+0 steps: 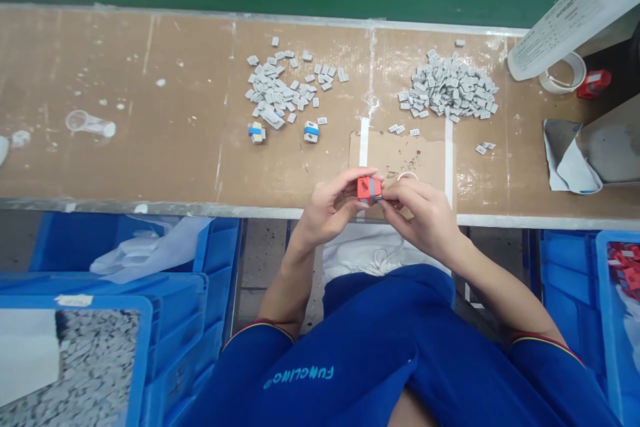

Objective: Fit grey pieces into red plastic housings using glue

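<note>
Between the thumb and fingers of my left hand [330, 207] is a small red plastic block [365, 188] with a grey band around its side. My right hand [423, 213] is pinched at the block's right end; whatever its fingertips hold there is too small to make out. Both hands are over the front edge of the table, above a cardboard sheet [425, 153] taped down with white strips. Beyond my right hand lies a heap of small grey tiles [450, 87], with a few loose ones nearer. A looser spread of grey tiles [277, 90] is farther left.
Two white blocks with blue bands, one [257, 133] left of the other [311, 132], sit on the table [175, 113]. A clear plastic cup [90, 124] lies left. At right are a white bottle [570, 13], a tape roll [563, 73] and blue crates [570, 280]. Another crate [145, 347] holds grey pieces.
</note>
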A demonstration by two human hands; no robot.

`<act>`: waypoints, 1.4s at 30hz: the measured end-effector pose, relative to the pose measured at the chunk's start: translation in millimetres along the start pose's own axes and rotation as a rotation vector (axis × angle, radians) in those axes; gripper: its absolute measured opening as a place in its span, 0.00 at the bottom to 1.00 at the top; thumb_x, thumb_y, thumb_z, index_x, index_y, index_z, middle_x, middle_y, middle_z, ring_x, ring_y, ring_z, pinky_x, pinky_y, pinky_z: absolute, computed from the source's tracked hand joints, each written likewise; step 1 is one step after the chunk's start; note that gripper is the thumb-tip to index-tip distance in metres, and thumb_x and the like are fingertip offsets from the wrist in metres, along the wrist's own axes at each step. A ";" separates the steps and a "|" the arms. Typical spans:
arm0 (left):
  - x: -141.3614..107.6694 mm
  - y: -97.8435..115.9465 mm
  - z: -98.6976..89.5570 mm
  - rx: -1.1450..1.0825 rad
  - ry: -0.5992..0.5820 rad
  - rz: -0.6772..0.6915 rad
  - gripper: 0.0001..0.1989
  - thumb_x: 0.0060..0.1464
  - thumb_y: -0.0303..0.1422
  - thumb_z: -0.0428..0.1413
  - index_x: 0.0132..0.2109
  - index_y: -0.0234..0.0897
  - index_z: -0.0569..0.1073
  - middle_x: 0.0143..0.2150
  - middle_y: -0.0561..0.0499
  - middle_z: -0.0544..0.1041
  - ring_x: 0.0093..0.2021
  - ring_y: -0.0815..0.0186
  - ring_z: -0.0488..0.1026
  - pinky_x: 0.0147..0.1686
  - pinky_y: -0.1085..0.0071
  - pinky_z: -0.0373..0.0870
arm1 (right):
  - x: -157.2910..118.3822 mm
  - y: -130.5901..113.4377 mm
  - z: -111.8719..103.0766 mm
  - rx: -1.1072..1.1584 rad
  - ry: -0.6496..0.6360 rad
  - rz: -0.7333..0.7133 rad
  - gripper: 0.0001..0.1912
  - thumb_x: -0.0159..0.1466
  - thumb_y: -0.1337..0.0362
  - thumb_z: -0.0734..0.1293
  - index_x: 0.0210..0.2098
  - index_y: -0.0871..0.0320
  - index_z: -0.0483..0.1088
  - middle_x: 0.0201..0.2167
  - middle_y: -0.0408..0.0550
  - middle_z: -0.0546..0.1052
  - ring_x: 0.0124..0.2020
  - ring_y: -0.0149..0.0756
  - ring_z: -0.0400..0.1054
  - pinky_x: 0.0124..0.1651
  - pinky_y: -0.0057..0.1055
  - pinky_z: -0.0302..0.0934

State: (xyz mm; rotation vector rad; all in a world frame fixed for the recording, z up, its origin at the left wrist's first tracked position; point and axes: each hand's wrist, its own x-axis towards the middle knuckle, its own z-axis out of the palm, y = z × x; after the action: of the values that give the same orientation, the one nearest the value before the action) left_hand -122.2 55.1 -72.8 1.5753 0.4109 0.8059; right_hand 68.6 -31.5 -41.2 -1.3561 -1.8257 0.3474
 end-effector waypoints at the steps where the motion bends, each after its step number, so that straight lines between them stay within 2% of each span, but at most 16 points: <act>1: 0.1 -0.5 0.9 -0.018 0.009 -0.010 0.21 0.66 0.35 0.62 0.65 0.42 0.75 0.58 0.42 0.83 0.54 0.59 0.83 0.55 0.68 0.80 | 0.2 0.1 -0.2 -0.010 -0.009 0.005 0.07 0.72 0.70 0.63 0.38 0.56 0.71 0.31 0.46 0.77 0.30 0.32 0.70 0.38 0.31 0.67; 9: 2.3 1.5 1.2 0.094 -0.008 0.009 0.18 0.67 0.35 0.61 0.60 0.37 0.77 0.53 0.43 0.84 0.49 0.63 0.83 0.50 0.72 0.79 | 2.2 -0.9 0.9 -0.092 -0.059 0.061 0.09 0.70 0.71 0.62 0.32 0.56 0.65 0.27 0.44 0.73 0.27 0.31 0.66 0.32 0.27 0.61; 15: 4.5 3.0 2.1 0.065 -0.009 -0.019 0.18 0.66 0.32 0.62 0.61 0.38 0.76 0.55 0.44 0.84 0.51 0.64 0.83 0.52 0.73 0.78 | 0.7 -1.1 1.8 -0.064 -0.058 0.102 0.09 0.71 0.70 0.61 0.33 0.56 0.65 0.27 0.43 0.72 0.28 0.31 0.65 0.32 0.27 0.61; 22: 7.3 -1.6 2.8 -0.042 -0.058 -0.012 0.20 0.67 0.32 0.60 0.64 0.41 0.75 0.61 0.43 0.81 0.58 0.62 0.81 0.58 0.69 0.77 | -2.5 -5.9 -8.9 -0.010 -0.043 0.071 0.04 0.71 0.72 0.64 0.41 0.58 0.70 0.32 0.45 0.77 0.30 0.30 0.69 0.35 0.28 0.66; 28: 7.4 1.0 4.6 -0.049 -0.064 0.039 0.20 0.68 0.34 0.60 0.65 0.41 0.75 0.63 0.41 0.80 0.61 0.59 0.79 0.61 0.64 0.76 | -1.5 -9.9 -10.7 -0.115 0.008 -0.002 0.06 0.72 0.70 0.64 0.37 0.57 0.69 0.30 0.44 0.77 0.29 0.30 0.68 0.34 0.27 0.64; 34: 6.1 0.2 4.5 -0.071 -0.079 0.103 0.19 0.68 0.31 0.59 0.64 0.42 0.75 0.64 0.41 0.79 0.64 0.58 0.77 0.65 0.60 0.74 | -0.5 -16.1 -8.1 -0.271 0.050 -0.073 0.12 0.74 0.68 0.63 0.32 0.57 0.67 0.27 0.43 0.75 0.28 0.30 0.66 0.34 0.27 0.62; 39: 0.9 2.8 4.3 -0.106 -0.091 0.120 0.17 0.68 0.27 0.58 0.61 0.43 0.77 0.61 0.43 0.81 0.60 0.59 0.80 0.61 0.62 0.76 | -1.2 -23.5 -3.0 -0.253 0.072 -0.130 0.17 0.75 0.69 0.60 0.28 0.56 0.64 0.23 0.41 0.70 0.24 0.29 0.60 0.29 0.28 0.56; 42: -6.8 -0.3 4.8 -0.111 -0.041 0.104 0.17 0.67 0.27 0.59 0.60 0.44 0.77 0.61 0.44 0.82 0.60 0.59 0.80 0.60 0.63 0.76 | -3.3 -27.4 -0.5 -0.266 0.082 -0.124 0.17 0.76 0.68 0.60 0.30 0.57 0.66 0.23 0.42 0.72 0.24 0.30 0.63 0.29 0.29 0.57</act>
State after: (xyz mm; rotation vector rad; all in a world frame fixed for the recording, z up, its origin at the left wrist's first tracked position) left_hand -123.5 47.2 -74.8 1.5167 0.2521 0.8605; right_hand 51.1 -45.1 -24.8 -1.4024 -1.9269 -0.0177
